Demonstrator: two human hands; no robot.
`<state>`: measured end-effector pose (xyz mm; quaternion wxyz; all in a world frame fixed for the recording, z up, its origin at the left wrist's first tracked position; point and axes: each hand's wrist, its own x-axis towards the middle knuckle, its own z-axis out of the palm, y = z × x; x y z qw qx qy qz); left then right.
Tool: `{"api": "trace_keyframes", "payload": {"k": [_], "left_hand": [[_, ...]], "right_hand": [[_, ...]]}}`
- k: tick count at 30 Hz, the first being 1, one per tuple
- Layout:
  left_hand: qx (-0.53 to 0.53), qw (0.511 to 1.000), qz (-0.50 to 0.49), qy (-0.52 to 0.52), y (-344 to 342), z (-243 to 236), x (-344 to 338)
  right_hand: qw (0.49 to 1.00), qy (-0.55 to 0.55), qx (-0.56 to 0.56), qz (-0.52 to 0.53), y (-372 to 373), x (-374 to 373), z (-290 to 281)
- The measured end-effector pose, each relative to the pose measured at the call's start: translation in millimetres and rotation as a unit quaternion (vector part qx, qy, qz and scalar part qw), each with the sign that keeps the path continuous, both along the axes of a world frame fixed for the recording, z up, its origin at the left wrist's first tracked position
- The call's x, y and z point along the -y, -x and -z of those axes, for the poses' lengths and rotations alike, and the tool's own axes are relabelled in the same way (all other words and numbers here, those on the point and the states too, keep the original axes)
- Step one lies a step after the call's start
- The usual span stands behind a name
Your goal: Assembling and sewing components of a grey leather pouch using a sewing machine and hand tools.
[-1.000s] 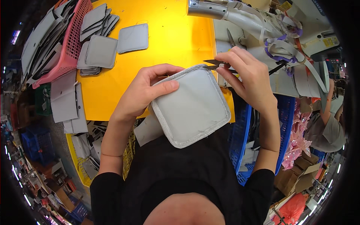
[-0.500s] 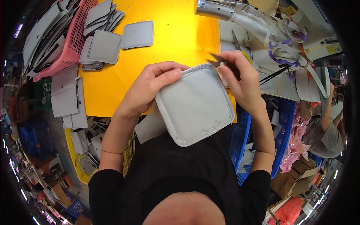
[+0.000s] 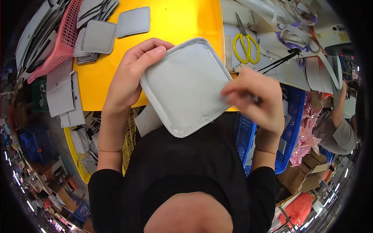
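Observation:
A grey square fabric panel with rounded corners and a stitched raised rim is tilted above my lap. My left hand grips its upper left edge, thumb on top and fingers underneath. At the panel's right edge is my right hand, curled and blurred by motion, its fingertips close to the rim. A small dark part of the thread snips shows between its fingers; the blades are hidden. Similar finished-looking panels lie on the yellow table, one apart and others in a pile.
Yellow-handled scissors lie right of the yellow table surface, near a white machine arm. A pink basket of grey pieces stands left. Yellow and blue baskets flank my lap. Another person is at far right.
My right hand has moved down along the panel's right edge, and the snips' blades no longer show. The panel has turned slightly and shifted up and left with my left hand. The view has shifted.

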<state>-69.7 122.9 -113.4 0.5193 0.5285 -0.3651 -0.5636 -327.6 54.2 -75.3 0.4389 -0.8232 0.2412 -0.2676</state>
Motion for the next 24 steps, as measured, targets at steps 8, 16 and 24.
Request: {"api": "trace_keyframes", "payload": {"k": [8,16,24], "left_hand": [[-0.005,0.996,-0.064,0.069,-3.1,-38.0,-20.4],[0.214,0.948,-0.183,0.147,31.2,-68.8,-58.4],[0.342,0.929,0.037,0.135,66.7,25.2,4.8]], "right_hand": [[0.995,0.082,0.053,-0.025,-6.3,-27.7,40.0],[0.929,-0.263,0.174,0.195,-38.6,-4.1,80.3],[0.966,-0.130,0.079,0.210,-20.9,35.2,80.0]]}}
